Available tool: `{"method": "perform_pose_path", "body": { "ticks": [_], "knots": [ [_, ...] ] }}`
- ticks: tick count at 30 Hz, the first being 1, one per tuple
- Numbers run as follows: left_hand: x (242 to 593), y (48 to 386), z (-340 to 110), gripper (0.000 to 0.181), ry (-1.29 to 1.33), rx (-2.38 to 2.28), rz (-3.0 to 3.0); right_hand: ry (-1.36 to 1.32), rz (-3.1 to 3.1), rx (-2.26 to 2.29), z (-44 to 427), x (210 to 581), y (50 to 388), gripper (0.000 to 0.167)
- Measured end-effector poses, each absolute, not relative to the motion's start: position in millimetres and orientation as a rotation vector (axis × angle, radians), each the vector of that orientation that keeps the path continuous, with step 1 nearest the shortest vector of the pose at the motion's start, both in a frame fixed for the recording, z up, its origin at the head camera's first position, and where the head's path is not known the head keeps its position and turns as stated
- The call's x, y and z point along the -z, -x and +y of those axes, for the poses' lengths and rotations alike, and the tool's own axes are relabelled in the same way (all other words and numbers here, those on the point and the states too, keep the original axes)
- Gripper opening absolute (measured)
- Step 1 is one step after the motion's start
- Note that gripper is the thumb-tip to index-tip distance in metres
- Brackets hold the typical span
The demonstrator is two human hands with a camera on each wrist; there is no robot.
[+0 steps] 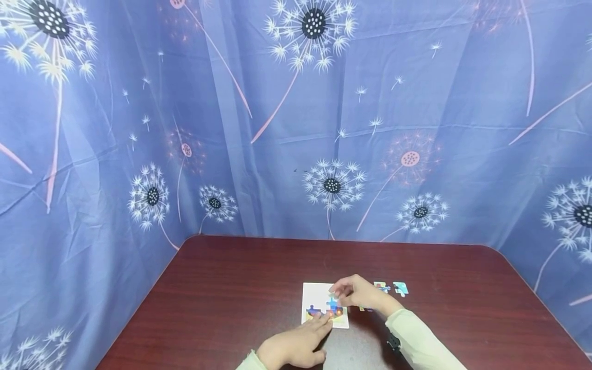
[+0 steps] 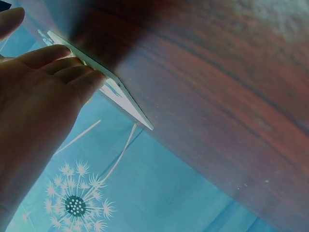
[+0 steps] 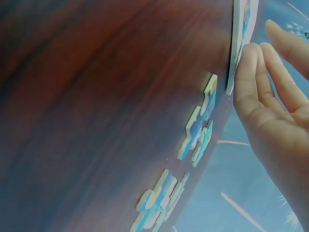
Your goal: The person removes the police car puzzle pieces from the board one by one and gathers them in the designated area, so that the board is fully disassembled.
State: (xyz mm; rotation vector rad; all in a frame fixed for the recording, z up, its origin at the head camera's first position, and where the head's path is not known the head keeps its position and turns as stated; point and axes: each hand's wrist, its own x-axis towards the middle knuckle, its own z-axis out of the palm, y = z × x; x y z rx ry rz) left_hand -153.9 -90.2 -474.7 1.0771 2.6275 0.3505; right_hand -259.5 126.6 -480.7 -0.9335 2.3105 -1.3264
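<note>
A white puzzle board (image 1: 316, 291) lies on the table, with colourful jigsaw pieces (image 1: 312, 311) along its near part. My left hand (image 1: 298, 341) rests its straight fingers on the near edge of the board and the pieces there; the left wrist view shows these fingertips (image 2: 91, 79) lying over the board's edge. Over the board's right side, my right hand (image 1: 358, 294) is bent with its fingertips at a light-blue jigsaw piece (image 1: 332, 304). Whether those fingers pinch it is hidden. In the right wrist view the fingers (image 3: 247, 72) reach the board (image 3: 235, 48).
Loose jigsaw pieces lie right of the board, partly behind my right hand; one light-blue jigsaw piece (image 1: 401, 288) is farthest right. The right wrist view shows several loose pieces (image 3: 198, 125) flat on the brown table (image 1: 240, 277). A blue dandelion-patterned curtain (image 1: 277, 180) surrounds the table.
</note>
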Motion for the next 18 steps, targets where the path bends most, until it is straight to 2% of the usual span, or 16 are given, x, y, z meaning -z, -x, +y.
{"method": "perform_pose_path", "body": {
  "ticks": [18],
  "knots": [
    [474.2, 153.0, -90.3, 0.062, -1.066, -0.377, 2.615, 0.896, 2.309, 1.241, 124.2, 485.3, 260.3, 0.030]
  ]
}}
